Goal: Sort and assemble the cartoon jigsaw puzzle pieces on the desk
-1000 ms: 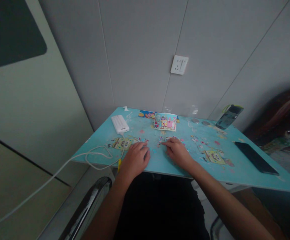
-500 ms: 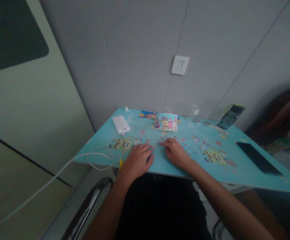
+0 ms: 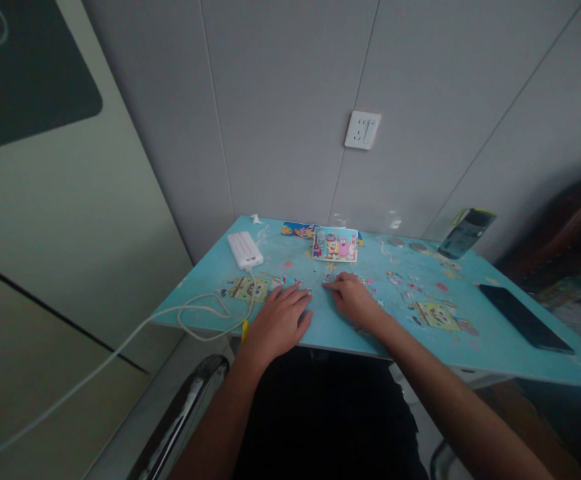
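Note:
My left hand (image 3: 283, 319) rests palm down near the front edge of the light-blue table (image 3: 320, 337). Its fingers are stretched and spread, tips beside small colourful pieces (image 3: 290, 281) that look like jigsaw pieces. To its right, my right hand (image 3: 353, 300) has the index finger pointing left, its tip down at a small piece (image 3: 327, 278). The other fingers of that hand are curled in, and whatever they hold is hidden. More small pieces (image 3: 370, 287) lie around and partly behind it. Beyond both hands is a cartoon picture card (image 3: 335, 245).
A white power bank (image 3: 245, 250) with a looping white cable (image 3: 200, 307) sits at the left. At the right are a dark bottle (image 3: 467, 233) and a black tablet-like slab (image 3: 525, 317). Clear round lids (image 3: 419, 247) lie near the wall. Cartoon prints (image 3: 437, 315) decorate the tabletop.
The fingers of my left hand have straightened and spread. My right index fingertip has shifted very slightly. The whole view has moved a little.

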The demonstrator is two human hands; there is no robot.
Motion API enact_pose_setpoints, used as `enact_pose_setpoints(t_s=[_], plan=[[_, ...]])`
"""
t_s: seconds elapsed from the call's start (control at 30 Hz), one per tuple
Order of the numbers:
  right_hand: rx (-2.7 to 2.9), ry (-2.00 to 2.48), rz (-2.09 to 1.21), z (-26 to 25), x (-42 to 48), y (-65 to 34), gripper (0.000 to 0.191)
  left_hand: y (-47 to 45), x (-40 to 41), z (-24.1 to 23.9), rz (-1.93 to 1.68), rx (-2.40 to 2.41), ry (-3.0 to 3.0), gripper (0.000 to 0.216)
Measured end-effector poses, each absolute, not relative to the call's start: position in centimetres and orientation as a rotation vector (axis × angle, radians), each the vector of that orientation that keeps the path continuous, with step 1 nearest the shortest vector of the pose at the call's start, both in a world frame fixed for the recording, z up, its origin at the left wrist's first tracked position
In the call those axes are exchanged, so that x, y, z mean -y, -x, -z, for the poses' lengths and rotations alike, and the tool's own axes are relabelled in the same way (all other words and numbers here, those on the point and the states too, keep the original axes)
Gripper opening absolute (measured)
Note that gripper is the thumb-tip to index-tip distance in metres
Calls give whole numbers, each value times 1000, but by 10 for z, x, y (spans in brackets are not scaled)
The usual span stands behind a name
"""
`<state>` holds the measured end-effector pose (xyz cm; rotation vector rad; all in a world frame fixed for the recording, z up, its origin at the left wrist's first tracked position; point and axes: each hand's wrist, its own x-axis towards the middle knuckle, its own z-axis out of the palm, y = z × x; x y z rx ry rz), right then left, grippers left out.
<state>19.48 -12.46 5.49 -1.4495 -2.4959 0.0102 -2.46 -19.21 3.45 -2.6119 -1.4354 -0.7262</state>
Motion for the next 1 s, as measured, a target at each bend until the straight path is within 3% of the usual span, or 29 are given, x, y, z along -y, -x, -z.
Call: enact_pose_setpoints(t_s=[0.6, 1.0], plan=[[2551, 1306, -77, -59, 115, -204, 38, 23, 193, -35, 790, 1545, 2502, 33], [2533, 1481, -47, -65, 103, -218, 23, 23, 193, -35, 797, 1547, 2496, 33]])
